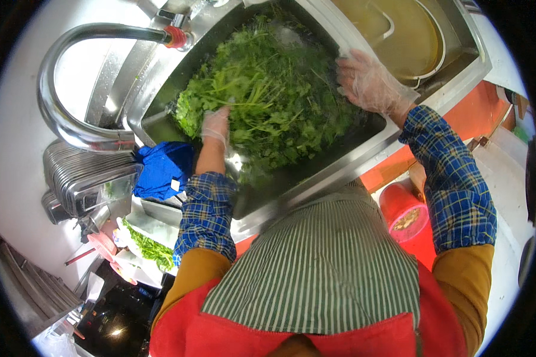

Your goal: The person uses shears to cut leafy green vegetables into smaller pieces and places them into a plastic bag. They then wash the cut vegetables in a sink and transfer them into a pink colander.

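A stainless steel sink basin holds water and a large heap of leafy green herbs that look like cilantro. My left hand, in a clear plastic glove, reaches into the heap's left side; its fingertips are hidden among the stems, so its grip cannot be told. At the basin's right edge is my right hand, also gloved, with slightly curled fingers and nothing visible in it. The leaves lie to its left, apart from it.
A curved metal faucet arches at the left. Below it are stacked metal trays and a blue cloth. A round vessel of yellowish liquid stands upper right. A red bucket is lower right, and more greens lie lower left.
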The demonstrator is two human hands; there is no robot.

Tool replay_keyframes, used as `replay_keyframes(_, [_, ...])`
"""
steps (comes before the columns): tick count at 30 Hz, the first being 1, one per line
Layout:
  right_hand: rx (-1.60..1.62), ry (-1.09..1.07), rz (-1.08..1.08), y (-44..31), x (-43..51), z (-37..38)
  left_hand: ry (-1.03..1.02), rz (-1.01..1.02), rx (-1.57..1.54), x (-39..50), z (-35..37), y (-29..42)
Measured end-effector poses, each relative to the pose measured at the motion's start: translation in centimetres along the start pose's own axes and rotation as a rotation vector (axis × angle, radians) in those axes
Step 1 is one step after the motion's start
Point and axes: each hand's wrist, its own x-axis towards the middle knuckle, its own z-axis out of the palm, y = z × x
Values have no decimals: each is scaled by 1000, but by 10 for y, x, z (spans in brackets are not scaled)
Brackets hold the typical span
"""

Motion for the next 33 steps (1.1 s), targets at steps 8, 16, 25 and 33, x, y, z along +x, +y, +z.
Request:
replay_keyframes(8, [43, 141, 1, -4, -4, -8, 73, 123, 119, -42, -36, -23])
replay_keyframes(16, [-113, 27, -4, -8, 0, -13, 404, 222, 765, -79, -24, -15])
replay_keyframes(25, [-111, 43, 3, -7, 1, -12, -172, 113, 925, -72, 32, -1])
replay_keyframes(33, [-92, 69, 0, -8, 0, -12, 252, 128, 761, -98, -29, -23])
